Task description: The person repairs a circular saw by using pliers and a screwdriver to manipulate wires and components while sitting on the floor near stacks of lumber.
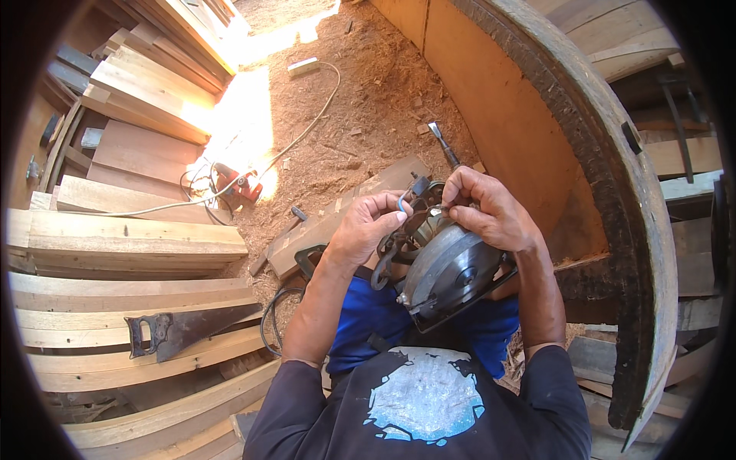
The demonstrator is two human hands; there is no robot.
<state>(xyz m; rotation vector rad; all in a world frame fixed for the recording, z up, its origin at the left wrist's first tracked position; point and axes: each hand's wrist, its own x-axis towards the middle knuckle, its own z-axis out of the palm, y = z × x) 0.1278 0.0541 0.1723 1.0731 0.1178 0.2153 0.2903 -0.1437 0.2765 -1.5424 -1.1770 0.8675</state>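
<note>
A circular saw (448, 264) rests on my lap, its round blade and grey guard facing me. My left hand (366, 230) is at the saw's motor end, thumb and forefinger pinched on a thin, curved blue wire (401, 202). On the far side of the guard, my right hand (491, 208) has its fingertips pressed together close to the saw's opened-up housing. What lies between those fingertips is too small to make out. Just beyond the right hand, a chisel-like tool (441, 142) with a dark handle points away from me.
A wooden plank (330, 218) lies in front of me on the sawdust-covered ground, a hammer (287, 230) beside it. Stacked timber and a handsaw (188, 330) are at left. Farther off sit a red power tool (236, 184) and a corded socket block (303, 67). A curved wooden structure (613, 153) rises at right.
</note>
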